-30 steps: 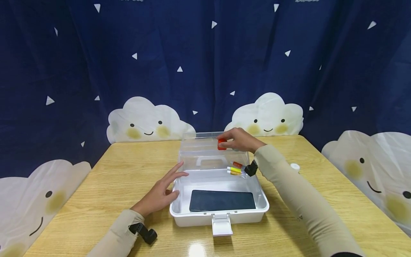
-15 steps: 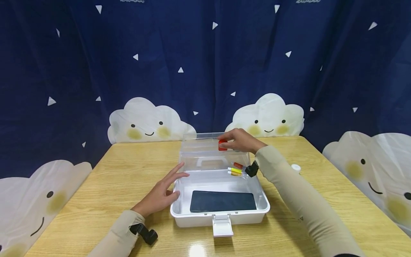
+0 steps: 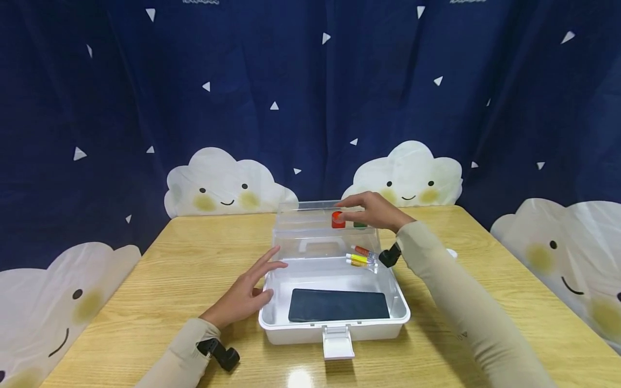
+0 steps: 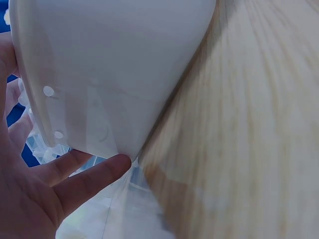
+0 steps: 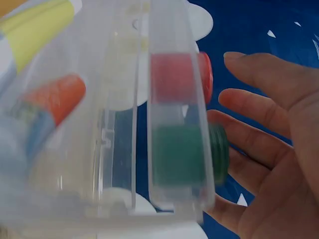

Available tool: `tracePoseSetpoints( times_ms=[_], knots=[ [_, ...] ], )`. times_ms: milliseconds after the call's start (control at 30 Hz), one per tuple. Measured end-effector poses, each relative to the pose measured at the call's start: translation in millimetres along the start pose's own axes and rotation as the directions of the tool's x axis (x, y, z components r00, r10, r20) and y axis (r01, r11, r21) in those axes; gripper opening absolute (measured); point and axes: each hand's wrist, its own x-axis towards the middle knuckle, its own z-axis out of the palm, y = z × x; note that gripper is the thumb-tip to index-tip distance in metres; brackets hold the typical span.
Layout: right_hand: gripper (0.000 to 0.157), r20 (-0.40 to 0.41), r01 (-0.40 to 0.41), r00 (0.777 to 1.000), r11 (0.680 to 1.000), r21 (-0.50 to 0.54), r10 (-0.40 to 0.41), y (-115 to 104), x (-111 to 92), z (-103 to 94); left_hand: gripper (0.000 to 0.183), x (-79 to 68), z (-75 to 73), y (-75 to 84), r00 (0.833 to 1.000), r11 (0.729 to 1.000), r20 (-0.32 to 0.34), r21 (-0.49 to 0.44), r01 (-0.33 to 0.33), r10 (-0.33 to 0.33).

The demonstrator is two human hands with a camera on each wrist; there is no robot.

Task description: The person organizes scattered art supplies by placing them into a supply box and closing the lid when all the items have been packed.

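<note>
Near the box [image 3: 291, 337], a sleeve [image 3: 453, 288] overlaps a white cap [image 3: 453, 253], perhaps.

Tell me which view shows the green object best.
The right wrist view: the green object appears large, though blurred, partly behind clear plastic. The head view shows only a small part below the right hand; the left wrist view shows none.

Both arms wore long, plain beige sleeves, the left sleeve [image 3: 176, 353] and the right sleeve [image 3: 453, 293], ending at the wrists. The fabric looked thin and close-fitting, with soft creases along the forearms. A small dark marking [image 3: 462, 335], partly triangular, showed on the right one. Over the left cuff sat a black wrist device [image 3: 220, 354] with a rounded end; a blocky black wrist unit [image 3: 390, 255] was mounted at the right cuff.
</note>
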Motion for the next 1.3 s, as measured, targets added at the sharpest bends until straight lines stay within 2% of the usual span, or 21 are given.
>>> tracePoseSetpoints(
  times_ms=[267,400,700,967,1233,1300],
  knots=[
    [0.046,-0.09,0.0,0.996,1.0,0.023,0.002,20.0,-19.6,-18.4,0.061,-0.1,0.0,-0.4,1.0,0.999,-0.004,-0.03,-0.015,0.015],
    [0.047,-0.115,-0.023,0.993,0.998,0.055,0.029,32.5,-31.9,-27.2,0.062,0.8,0.0,-1.4,1.0,1.0,-0.002,-0.024,-0.014,0.014],
    [0.05,-0.111,-0.124,0.984,0.981,0.149,0.141,69.0,-63.5,-39.7,0.061,1.5,-1.5,-0.2,1.0,1.0,-0.001,-0.006,-0.029,0.029],
    [0.055,-0.096,-0.232,0.963,0.956,0.179,0.252,105.1,-93.8,-44.9,0.061,0.8,-1.2,-1.6,1.0,1.0,0.003,-0.02,-0.015,0.015],
    [0.055,-0.072,-0.242,0.962,0.944,0.223,0.263,150.8,-123.7,-42.7,0.061,1.5,-1.7,-0.1,1.0,1.0,0.002,-0.015,-0.015,0.015],
    [0.056,-0.07,-0.248,0.96,0.94,0.233,0.27,161.9,-129.5,-41.1,0.06,0.9,-3.1,8.6,1.0,1.0,0.001,-0.022,-0.021,0.021]
  ],
)
